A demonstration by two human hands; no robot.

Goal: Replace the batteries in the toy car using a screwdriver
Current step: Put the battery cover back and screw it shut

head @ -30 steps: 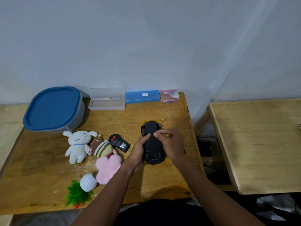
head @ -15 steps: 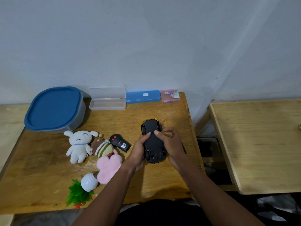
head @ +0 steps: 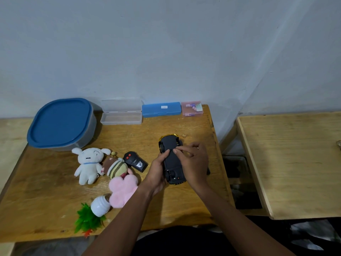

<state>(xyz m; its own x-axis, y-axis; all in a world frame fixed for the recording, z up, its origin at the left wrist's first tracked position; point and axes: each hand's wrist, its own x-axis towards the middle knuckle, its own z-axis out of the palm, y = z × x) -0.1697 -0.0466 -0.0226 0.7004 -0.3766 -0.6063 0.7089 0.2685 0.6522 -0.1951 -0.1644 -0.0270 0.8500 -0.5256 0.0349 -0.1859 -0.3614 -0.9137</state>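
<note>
Two hands worked the toy car (head: 172, 163), which lay belly-up on the desk (head: 46, 182) near its right edge. The left hand (head: 157, 172) gripped its left flank. The right hand (head: 195, 165) curled over the other side, fingertips on the underside. No screwdriver or loose batteries showed, so the task was judged barely begun. The remote (head: 135, 161) and plush toys (head: 88, 161) crowded the left, and open desk lay beyond the car.

Slight change — right hand (head: 195, 163) has shifted its fingers (head: 182, 149) on the toy car (head: 172, 163).

A home; plush toys (head: 88, 162) on wooden table (head: 46, 200).
</note>
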